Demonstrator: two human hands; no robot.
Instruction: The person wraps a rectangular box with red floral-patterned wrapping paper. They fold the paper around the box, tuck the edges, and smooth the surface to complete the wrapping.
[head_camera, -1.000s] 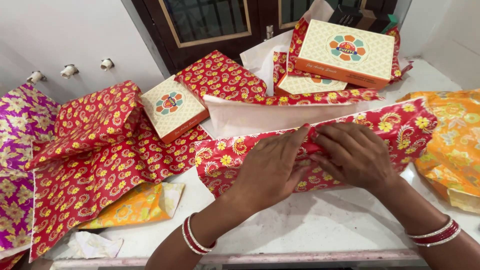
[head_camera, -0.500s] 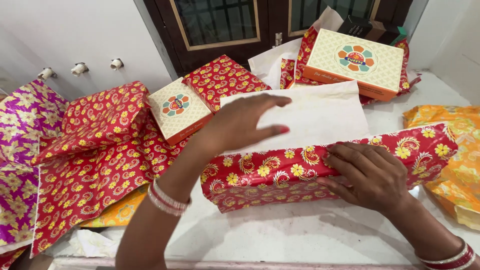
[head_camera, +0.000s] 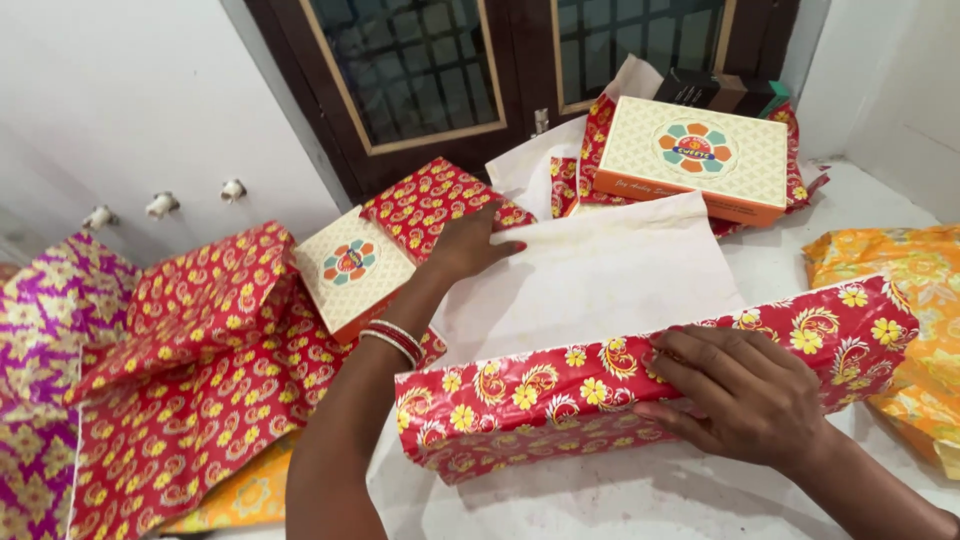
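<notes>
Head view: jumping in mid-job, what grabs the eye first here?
The long box half wrapped in red floral paper dominates front centre, pinned by the right hand, its white paper flap spread open behind. The left hand reaches back to that flap's far corner, beside a red wrapped box. A cream and orange box sits at the rear right.
</notes>
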